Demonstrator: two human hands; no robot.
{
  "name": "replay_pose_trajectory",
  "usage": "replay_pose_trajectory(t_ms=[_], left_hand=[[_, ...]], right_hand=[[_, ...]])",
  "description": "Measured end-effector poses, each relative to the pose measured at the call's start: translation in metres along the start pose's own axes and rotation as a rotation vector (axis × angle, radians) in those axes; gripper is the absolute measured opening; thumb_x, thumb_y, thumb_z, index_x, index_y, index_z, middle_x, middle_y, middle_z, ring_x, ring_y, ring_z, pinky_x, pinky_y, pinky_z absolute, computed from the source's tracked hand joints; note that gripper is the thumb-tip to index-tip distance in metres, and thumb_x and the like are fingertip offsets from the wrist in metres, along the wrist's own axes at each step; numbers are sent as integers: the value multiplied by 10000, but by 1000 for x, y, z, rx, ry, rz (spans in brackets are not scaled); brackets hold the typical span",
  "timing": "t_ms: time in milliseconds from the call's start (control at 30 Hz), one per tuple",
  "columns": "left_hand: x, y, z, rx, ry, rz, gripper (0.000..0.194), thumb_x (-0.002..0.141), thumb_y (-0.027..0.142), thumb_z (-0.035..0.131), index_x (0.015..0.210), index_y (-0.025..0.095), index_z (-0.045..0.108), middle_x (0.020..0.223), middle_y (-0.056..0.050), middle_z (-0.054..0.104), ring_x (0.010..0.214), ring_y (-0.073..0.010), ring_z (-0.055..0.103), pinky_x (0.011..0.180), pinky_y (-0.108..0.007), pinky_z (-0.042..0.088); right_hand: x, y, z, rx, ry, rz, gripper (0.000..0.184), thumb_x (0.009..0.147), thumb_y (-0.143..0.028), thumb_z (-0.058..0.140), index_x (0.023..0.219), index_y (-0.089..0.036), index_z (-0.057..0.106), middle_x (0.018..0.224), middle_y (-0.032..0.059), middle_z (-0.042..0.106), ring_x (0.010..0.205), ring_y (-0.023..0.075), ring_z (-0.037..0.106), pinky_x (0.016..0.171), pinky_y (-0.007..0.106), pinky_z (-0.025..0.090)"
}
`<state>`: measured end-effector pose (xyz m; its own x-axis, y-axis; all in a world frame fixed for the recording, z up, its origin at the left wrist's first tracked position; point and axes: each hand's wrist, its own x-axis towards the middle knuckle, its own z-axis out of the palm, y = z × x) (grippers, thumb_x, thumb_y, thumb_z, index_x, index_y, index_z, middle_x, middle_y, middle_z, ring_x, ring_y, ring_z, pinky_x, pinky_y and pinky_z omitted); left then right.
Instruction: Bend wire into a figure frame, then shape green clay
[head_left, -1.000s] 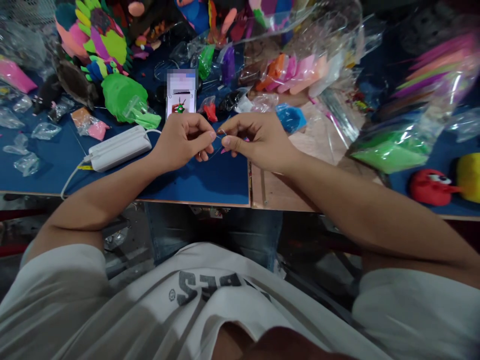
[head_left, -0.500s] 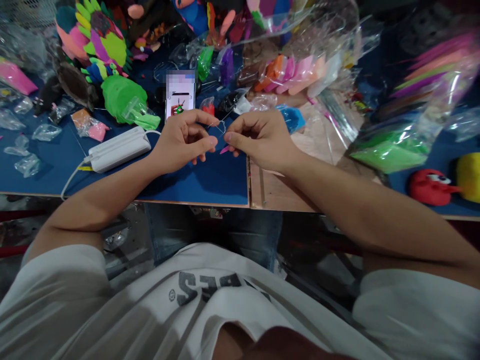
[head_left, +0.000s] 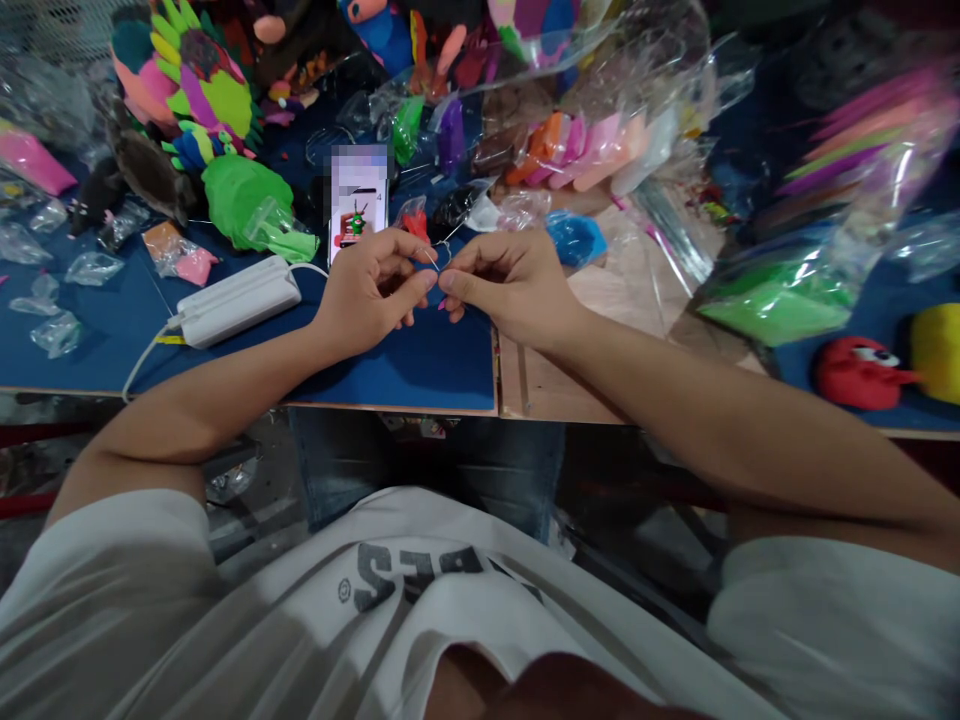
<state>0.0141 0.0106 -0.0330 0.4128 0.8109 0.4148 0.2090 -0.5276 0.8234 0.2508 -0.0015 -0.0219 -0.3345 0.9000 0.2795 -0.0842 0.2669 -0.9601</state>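
A thin, pale wire (head_left: 448, 248) with a small bend runs between my two hands, above the blue tabletop. My left hand (head_left: 367, 295) pinches it between thumb and forefinger. My right hand (head_left: 521, 285) grips it too, thumb against curled fingers. Under the right fingers pokes out a small pink tip (head_left: 442, 304); what it belongs to is hidden. The fingertips of both hands nearly meet. Just behind my left hand a phone (head_left: 360, 195) leans upright, showing a green and red figure on its screen.
A white power brick (head_left: 240, 300) with its cable lies left of my left forearm. Behind are bagged colored clay (head_left: 577, 150), a blue packet (head_left: 576, 238) and a green clay shape (head_left: 247, 200). At right sit a large clay bag (head_left: 787, 290) and a red clay head (head_left: 859, 373).
My left thumb and forefinger have closed onto the wire, and the hands have come closer together. The pink tip shows less now. The picture on the phone has changed slightly.
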Motion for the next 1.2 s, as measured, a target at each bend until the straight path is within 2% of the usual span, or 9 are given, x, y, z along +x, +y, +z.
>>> replay_pose_trajectory(t_ms=[167,333,600,700,800,933,1000,1067,1200], left_hand=[[-1,-9,4,22,23,37,320,1150,523,796,1189,209,749,779,7,730,554,-116,706,588,-260,637],[2,-8,5,11,53,30,294,1131,487,807,1119,202,735,742,17,698,522,-100,667,529,-226,581],[9,-1,0,-62,139,-45,357,1105,526,839,1004,221,683,696,20,685,478,-94,614,467,-231,527],[10,4,-1,-91,118,-133,355,1088,529,847,993,226,688,682,26,696,475,-100,621,486,-237,541],[12,11,-1,-173,129,-239,300,1040,456,866,954,233,685,686,23,729,472,-113,629,463,-239,527],[15,17,1,-237,165,-315,291,1014,417,872,914,240,663,694,19,749,472,-122,642,443,-239,516],[15,19,1,-234,164,-306,306,1013,431,881,920,242,658,695,17,746,478,-124,645,453,-245,527],[13,21,2,-224,169,-252,305,1004,436,881,931,245,655,697,16,739,472,-120,629,454,-255,525],[4,20,3,-75,210,-77,338,1016,503,871,972,239,664,721,19,716,505,-114,641,502,-260,534]], right_hand=[[-1,-2,4,-3,-12,11,472,911,-629,1057,822,-229,821,724,17,802,605,161,737,602,308,681],[-4,-7,6,-35,-31,48,484,909,-632,1059,861,-214,820,772,34,839,645,172,793,632,299,700],[-12,-2,-4,-188,-204,-57,204,1062,-431,894,1040,-229,884,906,36,904,787,191,881,745,296,707],[-12,6,-7,-334,-156,-249,124,1072,-364,871,1120,-251,887,928,17,912,811,200,885,769,323,691],[-8,12,-12,-546,-48,-566,159,1119,-305,823,1266,-275,875,957,-1,929,840,206,893,829,368,675],[-4,11,-22,-705,-108,-950,201,1176,-248,764,1330,-318,873,1098,4,962,889,187,908,815,369,648],[-4,8,-24,-688,-148,-878,200,1195,-302,749,1315,-347,902,1089,4,961,921,195,909,849,381,669],[-6,4,-22,-567,-140,-667,203,1201,-388,745,1254,-353,938,1007,2,945,882,207,900,846,389,694],[-7,-2,-11,-234,-130,-247,291,1067,-560,931,978,-284,952,850,22,901,682,188,831,640,321,668]])
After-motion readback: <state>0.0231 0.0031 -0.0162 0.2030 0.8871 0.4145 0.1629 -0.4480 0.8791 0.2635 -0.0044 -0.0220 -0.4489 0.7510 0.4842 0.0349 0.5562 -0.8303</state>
